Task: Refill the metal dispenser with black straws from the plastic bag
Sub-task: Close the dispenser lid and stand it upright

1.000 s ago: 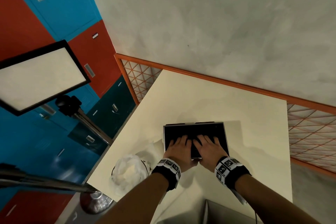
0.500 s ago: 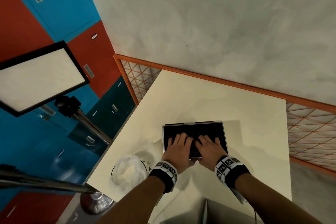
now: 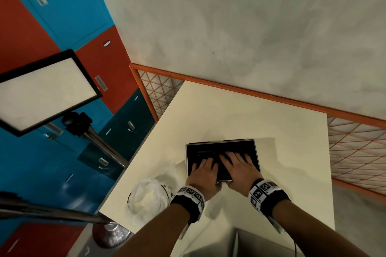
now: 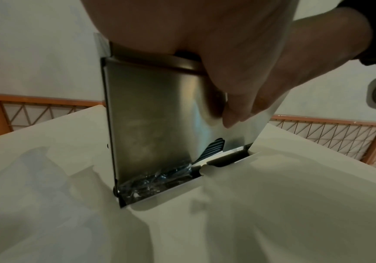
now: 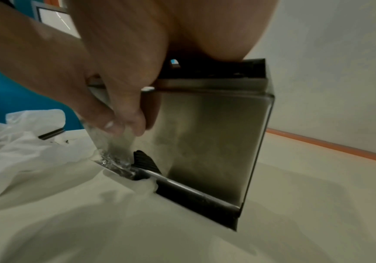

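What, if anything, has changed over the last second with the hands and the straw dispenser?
Almost nothing. Both hands stay flat on the black straws in the open top of the metal dispenser, the left hand and right hand side by side, thumbs over the front wall. The fingers shifted only slightly. The plastic bag stays beside it on the table.

The metal dispenser (image 3: 252, 148) is standing upright on the table, its open top showing black straws (image 3: 208, 153). The crumpled plastic bag (image 3: 146, 196) is lying just beside it.

Dim, soft shadows, blurred warped edges
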Demonstrator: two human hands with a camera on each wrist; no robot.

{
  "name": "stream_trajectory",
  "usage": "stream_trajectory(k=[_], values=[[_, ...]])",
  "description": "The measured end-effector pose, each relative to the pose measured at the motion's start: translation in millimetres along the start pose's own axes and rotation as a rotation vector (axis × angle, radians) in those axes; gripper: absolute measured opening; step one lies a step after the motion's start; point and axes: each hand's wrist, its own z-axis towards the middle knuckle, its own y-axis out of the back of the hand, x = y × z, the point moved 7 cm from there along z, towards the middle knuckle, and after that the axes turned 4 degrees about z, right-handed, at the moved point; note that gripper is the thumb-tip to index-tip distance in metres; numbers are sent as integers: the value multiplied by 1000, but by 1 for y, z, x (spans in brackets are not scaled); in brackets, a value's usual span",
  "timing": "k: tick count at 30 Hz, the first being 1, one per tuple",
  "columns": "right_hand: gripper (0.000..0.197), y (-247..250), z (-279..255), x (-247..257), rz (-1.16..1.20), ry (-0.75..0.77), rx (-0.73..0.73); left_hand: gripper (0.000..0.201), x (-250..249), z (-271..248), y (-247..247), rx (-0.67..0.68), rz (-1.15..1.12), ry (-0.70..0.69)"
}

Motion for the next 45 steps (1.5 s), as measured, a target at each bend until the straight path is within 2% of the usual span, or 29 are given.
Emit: stream_trajectory(k=[4, 8, 13, 16, 19, 24, 29, 34, 39, 41, 45], values=[[73, 8, -6, 8, 6, 68, -72, 67, 1, 2, -3, 45, -24, 29], [55, 1, -11, 14, 14, 85, -2, 71, 1, 3, -2, 49, -48, 42], [54, -8, -9, 6, 2, 19, 93, 76, 2, 3, 1, 2, -91, 52], [56, -10, -7, 2, 11, 1, 122, 74, 1, 2, 6, -53, -107, -1], [63, -14, -4, -1, 25, -27, 136, 60, 1, -1, 9, -133, -123, -69], [64, -14, -1, -3, 46, -50, 113, 44, 1, -9, 13, -195, -129, -70], [76, -15, 0, -6, 112, -41, 84, 33, 2, -9, 10, -157, -119, -85], [74, -8, 0, -7, 148, 39, -5, 47, 3, -2, 2, -26, -74, -24], [73, 4, -6, -10, 158, 86, -112, 56, 6, 4, 2, 27, -54, 14], [67, 11, -8, -9, 156, 81, -130, 59, 7, 7, 2, 34, -63, 23], [40, 11, -11, 3, 135, 122, -96, 58, 8, 9, 4, 9, -106, 12]])
